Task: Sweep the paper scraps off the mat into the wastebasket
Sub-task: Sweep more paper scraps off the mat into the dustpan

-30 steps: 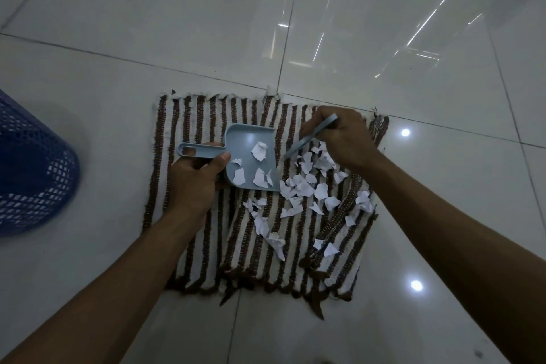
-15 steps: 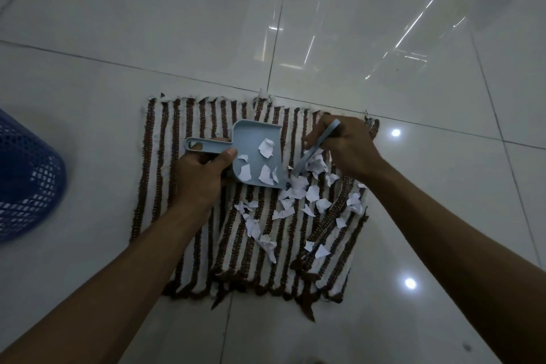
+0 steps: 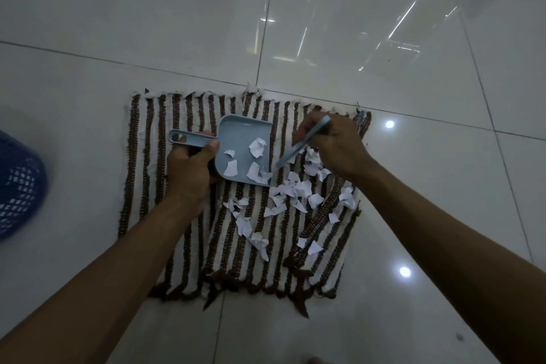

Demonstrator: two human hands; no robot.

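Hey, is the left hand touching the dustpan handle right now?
Touching. The head view shows the left hand wrapped around the dustpan handle, thumb pressed on top where the handle meets the pan.

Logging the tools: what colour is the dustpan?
Light blue dustpan, clearest in the head view.

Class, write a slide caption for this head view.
Left hand holds dustpan; right hand sweeps paper scraps off striped mat.

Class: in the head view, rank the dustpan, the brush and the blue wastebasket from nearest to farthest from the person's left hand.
1. Dustpan: handle gripped in the left hand.
2. Brush: right of the pan, in the right hand.
3. Wastebasket: far left edge.
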